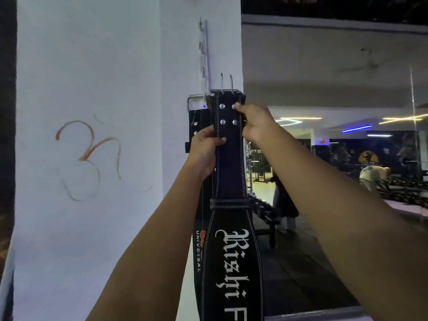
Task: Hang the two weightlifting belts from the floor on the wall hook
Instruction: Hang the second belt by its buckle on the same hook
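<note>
A black weightlifting belt [231, 172] with white gothic lettering hangs upright in front of the white pillar, its two buckle prongs standing up at the top. My left hand [205, 149] grips its left edge below the rivets. My right hand [253, 123] pinches its right edge at the upper rivets. The buckle sits level with the metal wall hook [196, 97]. Behind it a second black belt [199, 251], marked "UNIVERSAL", hangs against the pillar, mostly hidden; I cannot tell how it is held.
The white pillar [92, 89] carries a red painted symbol on its left face and a vertical metal strip above the hook. To the right is a mirror or opening showing a dim gym with racks, benches and a person in the distance.
</note>
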`<control>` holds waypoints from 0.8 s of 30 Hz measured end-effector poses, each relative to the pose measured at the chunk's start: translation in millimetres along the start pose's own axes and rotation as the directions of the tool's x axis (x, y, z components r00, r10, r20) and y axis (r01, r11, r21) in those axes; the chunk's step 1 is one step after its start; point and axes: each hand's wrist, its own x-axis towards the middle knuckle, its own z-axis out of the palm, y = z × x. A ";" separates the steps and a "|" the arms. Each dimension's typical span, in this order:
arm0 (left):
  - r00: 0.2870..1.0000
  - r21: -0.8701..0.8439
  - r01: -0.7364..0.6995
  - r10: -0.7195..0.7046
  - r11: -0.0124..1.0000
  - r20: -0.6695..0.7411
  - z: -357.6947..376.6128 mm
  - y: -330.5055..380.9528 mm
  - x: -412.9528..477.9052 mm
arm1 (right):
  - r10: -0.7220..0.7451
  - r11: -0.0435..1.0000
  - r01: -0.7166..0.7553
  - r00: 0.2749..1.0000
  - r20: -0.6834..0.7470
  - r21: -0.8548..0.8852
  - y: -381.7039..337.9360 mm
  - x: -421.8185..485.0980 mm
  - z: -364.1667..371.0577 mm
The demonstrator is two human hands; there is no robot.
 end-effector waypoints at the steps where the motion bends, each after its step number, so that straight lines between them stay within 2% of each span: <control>1: 1.000 -0.029 -0.001 0.001 1.000 -0.005 0.3 4.9 2.5 | 0.005 1.000 -0.005 1.000 -0.014 0.004 3.9 0.7 2.7; 4: 0.985 -0.189 0.052 -0.082 0.981 -0.154 1.3 26.3 20.2 | 0.014 0.999 -0.014 1.000 0.006 -0.044 21.3 0.7 6.6; 6: 0.952 -0.144 0.071 -0.110 0.987 -0.287 0.1 35.3 30.9 | 0.032 0.998 -0.031 0.999 0.019 -0.062 28.6 2.3 7.7; 8: 0.932 -0.066 0.066 -0.085 0.996 -0.352 -1.2 35.7 36.6 | 0.046 0.997 -0.044 0.999 0.026 -0.069 29.4 2.2 11.3; 12: 0.939 -0.102 -0.003 -0.033 0.995 -0.343 -4.2 30.4 45.5 | 0.031 0.995 -0.028 0.999 0.021 -0.095 25.4 8.3 23.6; 16: 0.960 -0.096 0.037 -0.062 0.995 -0.274 -11.0 32.5 54.4 | 0.000 0.991 0.004 0.999 0.036 -0.133 21.8 16.4 29.0; 20: 0.962 -0.078 0.035 -0.054 0.996 -0.266 -16.0 29.8 59.4 | -0.041 0.992 0.032 0.997 -0.069 -0.122 26.7 24.3 33.3; 24: 0.967 -0.058 -0.044 0.028 0.997 -0.254 -19.6 26.2 67.4 | -0.163 0.979 0.144 0.978 -0.129 -0.142 32.2 33.7 38.9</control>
